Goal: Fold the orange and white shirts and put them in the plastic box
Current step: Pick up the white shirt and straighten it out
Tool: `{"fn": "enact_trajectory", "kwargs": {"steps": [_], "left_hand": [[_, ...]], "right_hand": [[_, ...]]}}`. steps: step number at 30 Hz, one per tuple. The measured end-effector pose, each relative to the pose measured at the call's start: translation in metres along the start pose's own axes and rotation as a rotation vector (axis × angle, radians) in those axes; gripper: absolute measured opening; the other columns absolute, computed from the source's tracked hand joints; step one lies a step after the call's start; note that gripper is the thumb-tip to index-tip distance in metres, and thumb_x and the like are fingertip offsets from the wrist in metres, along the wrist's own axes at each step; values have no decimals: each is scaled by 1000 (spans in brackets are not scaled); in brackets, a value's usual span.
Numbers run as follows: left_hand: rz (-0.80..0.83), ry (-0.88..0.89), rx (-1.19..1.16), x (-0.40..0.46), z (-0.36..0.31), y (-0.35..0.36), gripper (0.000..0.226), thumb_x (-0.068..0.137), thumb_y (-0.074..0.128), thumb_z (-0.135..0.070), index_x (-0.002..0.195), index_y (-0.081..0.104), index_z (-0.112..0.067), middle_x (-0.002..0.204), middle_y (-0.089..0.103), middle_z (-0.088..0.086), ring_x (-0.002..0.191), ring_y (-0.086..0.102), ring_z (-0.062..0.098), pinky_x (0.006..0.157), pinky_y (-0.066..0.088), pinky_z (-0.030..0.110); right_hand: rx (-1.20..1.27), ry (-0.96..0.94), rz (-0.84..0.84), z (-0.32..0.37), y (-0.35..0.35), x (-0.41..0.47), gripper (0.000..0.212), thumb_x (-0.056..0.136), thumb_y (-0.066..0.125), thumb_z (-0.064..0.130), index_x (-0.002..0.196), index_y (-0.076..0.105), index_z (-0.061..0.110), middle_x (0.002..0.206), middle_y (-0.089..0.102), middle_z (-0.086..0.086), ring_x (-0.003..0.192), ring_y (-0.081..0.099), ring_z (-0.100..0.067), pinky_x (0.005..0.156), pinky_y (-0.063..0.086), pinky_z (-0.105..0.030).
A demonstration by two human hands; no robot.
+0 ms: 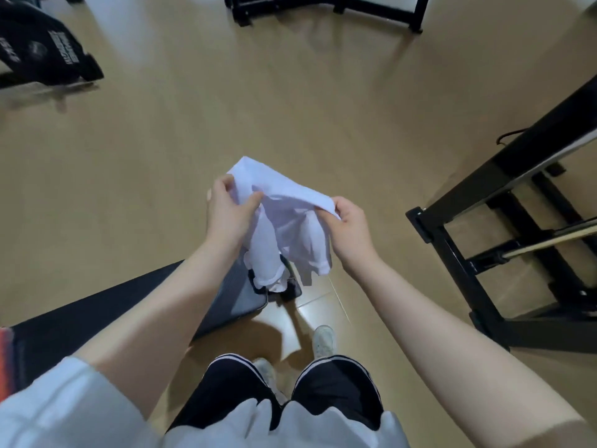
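Observation:
I hold the white shirt (284,218) in the air in front of me, above the floor. My left hand (227,210) pinches its upper left part, thumb on top of the cloth. My right hand (350,226) grips the upper right edge. The rest of the shirt hangs down bunched between my hands, its lower ends dangling near a dark grey box-like object (239,299). At the far left edge a strip of orange cloth (6,357) shows; I cannot tell whether it is the orange shirt. I see no clear plastic box.
A black surface (80,315) runs along the lower left. Black metal frames stand at the right (484,253) and at the top (326,8). A black printed bag or garment (42,50) lies at the top left. My legs and shoes (323,341) stand on the tan floor.

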State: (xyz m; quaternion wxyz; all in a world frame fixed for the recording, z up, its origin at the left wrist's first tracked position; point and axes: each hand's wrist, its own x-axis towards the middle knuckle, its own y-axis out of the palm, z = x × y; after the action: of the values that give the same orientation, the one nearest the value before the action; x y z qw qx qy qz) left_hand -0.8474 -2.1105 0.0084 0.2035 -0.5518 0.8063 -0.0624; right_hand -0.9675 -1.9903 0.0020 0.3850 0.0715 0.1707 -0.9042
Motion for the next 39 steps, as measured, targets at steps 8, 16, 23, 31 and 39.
{"fn": "enact_trajectory", "kwargs": {"steps": [8,16,23,31,39], "left_hand": [[557,18,-129,-58,42,-1,31,85,64,-20,113,53,-23,108,65,2,97,63,15,90,48,26],[411,47,-124,-77,29,-1,10,86,63,-21,76,61,-21,73,63,3,68,54,13,63,40,25],[322,-143,-284,-65,-4,21,15,80,66,-22,73,57,-12,69,47,10,59,44,19,58,36,30],[356,-241,-497,-77,-41,45,18,91,55,-12,73,56,-12,62,56,3,45,52,10,48,44,19],[338,-297,-420,-66,19,50,41,98,30,-45,120,53,-20,112,64,-5,108,59,11,96,44,27]], "right_hand": [[-11,89,183,41,21,-2,17,87,58,11,72,49,8,64,36,-4,50,33,-11,42,27,-17],[260,256,71,34,-4,-2,7,84,52,0,88,55,5,79,46,-12,72,47,-23,56,43,-23],[178,143,17,-22,-12,-55,16,93,53,26,107,53,19,100,58,6,91,57,-11,77,45,-22],[-112,84,61,-77,5,-67,10,81,65,20,86,59,12,83,64,-3,79,56,-15,75,48,-36],[276,286,37,-43,-42,-29,16,93,47,15,77,51,15,66,53,-2,55,49,-14,64,44,-31]]}}
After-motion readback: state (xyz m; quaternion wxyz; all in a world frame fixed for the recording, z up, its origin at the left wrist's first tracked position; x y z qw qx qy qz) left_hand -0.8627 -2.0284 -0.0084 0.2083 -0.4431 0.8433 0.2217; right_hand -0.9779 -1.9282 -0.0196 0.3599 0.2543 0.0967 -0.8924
